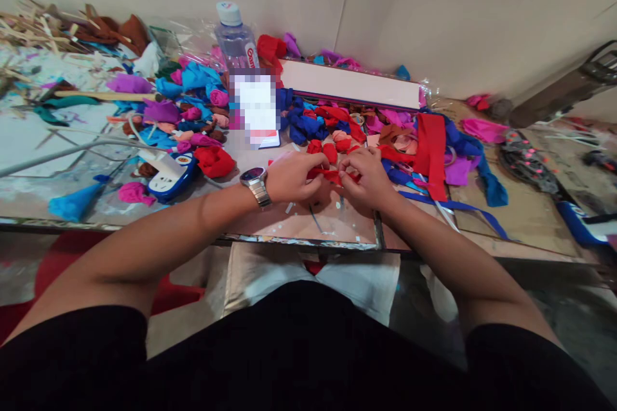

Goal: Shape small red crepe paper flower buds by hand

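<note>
Between my two hands, just above the table, stretches a narrow red strip [332,176] that looks like crepe paper or cloth. My left hand [295,176], with a watch [254,185] on its wrist, pinches the strip's left part. Thumb and fingers of my right hand [365,174] are closed on its right part. Just beyond the fingers lie small red and pink crumpled pieces [330,153]. A wide red strip [432,154] lies to the right of my right hand, over purple and blue pieces.
A bottle [234,38] stands behind a lit phone [258,106]. A long white box [349,82] lies near the wall. At left are a blue-and-white power strip [173,176] with a cable, green-handled pliers [58,109] and wooden sticks [43,29]. A dark flask-like cylinder [554,93] is at right.
</note>
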A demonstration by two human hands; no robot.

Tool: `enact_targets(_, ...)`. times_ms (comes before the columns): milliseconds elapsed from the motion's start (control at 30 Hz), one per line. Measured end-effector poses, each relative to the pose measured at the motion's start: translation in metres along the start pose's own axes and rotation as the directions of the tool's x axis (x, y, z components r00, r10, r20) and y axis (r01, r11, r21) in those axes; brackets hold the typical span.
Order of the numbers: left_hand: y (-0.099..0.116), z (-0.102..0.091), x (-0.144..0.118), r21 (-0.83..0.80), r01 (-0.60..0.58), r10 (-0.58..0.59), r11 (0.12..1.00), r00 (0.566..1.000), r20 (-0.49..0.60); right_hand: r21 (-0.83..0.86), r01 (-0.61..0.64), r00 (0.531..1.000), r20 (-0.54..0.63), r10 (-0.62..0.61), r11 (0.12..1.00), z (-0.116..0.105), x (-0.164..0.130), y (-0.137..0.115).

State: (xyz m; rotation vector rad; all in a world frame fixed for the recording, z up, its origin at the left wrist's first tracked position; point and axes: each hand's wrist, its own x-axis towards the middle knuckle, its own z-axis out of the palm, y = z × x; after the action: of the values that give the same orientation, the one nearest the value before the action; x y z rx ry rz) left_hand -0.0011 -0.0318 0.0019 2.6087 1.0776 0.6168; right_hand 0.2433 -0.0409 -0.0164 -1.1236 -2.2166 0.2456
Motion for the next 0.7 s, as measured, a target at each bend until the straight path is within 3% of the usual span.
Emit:
enact_targets(133,0.002,0.0002,-0.0008,-0.054,-0.021,0.02,0.998,0.999,-0.028,0.014,0.031,0.999,0.024,-0.032,0.999,0.0013,-0.0013,-0.0008)
enact_targets(700,-0.0017,-0.0015,0.0021,-0.01,0.005,-0.007,1.0,0.985,-0.174,0.025,0.017,0.999,-0.035,-0.016,1.0,0.0009,-0.0002,0.0009)
